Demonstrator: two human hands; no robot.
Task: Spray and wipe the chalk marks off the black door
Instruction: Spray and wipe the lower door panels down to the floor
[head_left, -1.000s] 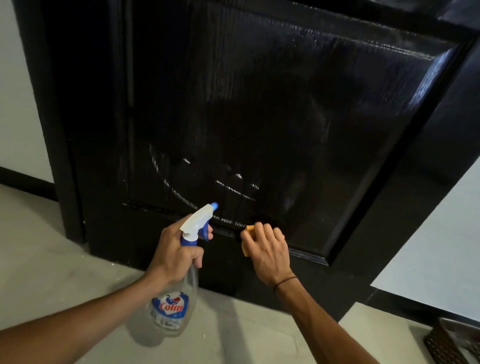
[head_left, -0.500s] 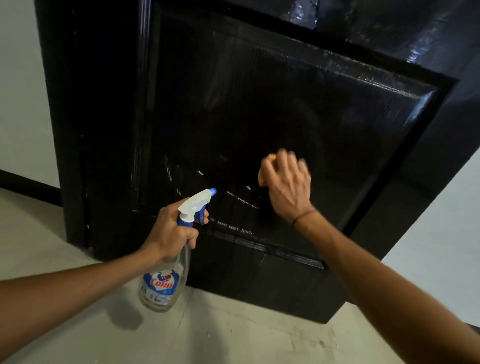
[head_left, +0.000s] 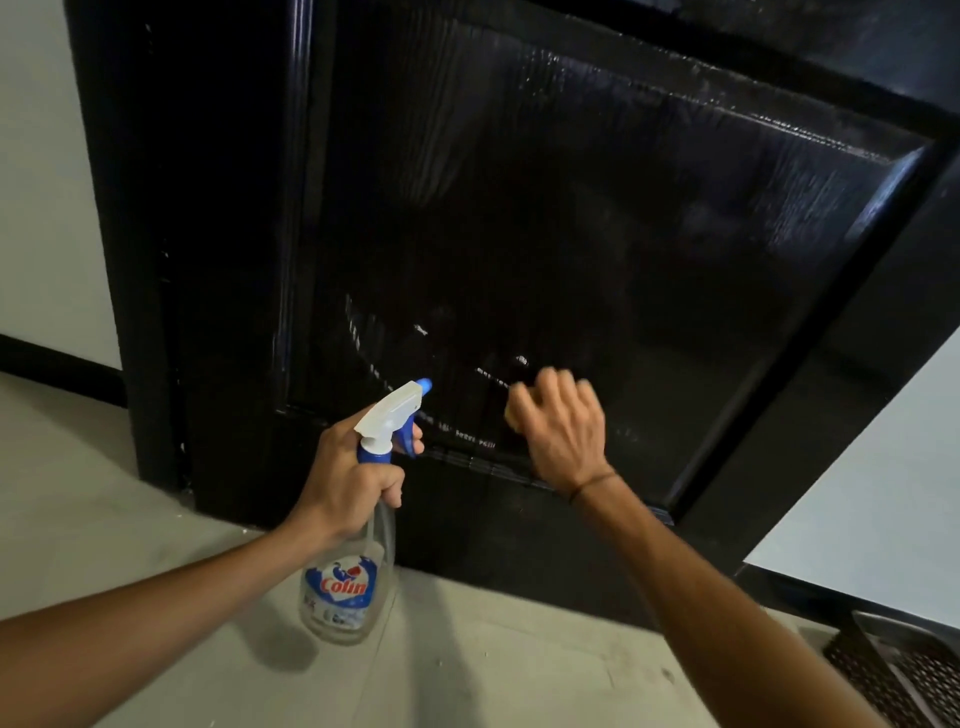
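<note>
The glossy black door (head_left: 597, 208) fills the upper view, its lower panel wet and streaked. Faint white chalk marks (head_left: 363, 343) curve along the panel's lower left, with short dashes near the bottom moulding. My left hand (head_left: 353, 478) grips the neck of a clear spray bottle (head_left: 345, 587) with a white and blue trigger head, nozzle aimed at the panel. My right hand (head_left: 561, 426) presses a small yellow sponge (head_left: 511, 410) against the lower panel; the sponge is mostly hidden under my fingers.
Grey concrete floor (head_left: 156, 519) lies below the door. A white wall with a black skirting (head_left: 52, 364) stands at the left. Another white wall (head_left: 872, 493) is at the right, with a dark mesh basket (head_left: 904, 670) on the floor in the lower right corner.
My right hand with the sponge rose from the bottom moulding up the panel, then came back down to the lower panel. The left hand kept its hold on the bottle.
</note>
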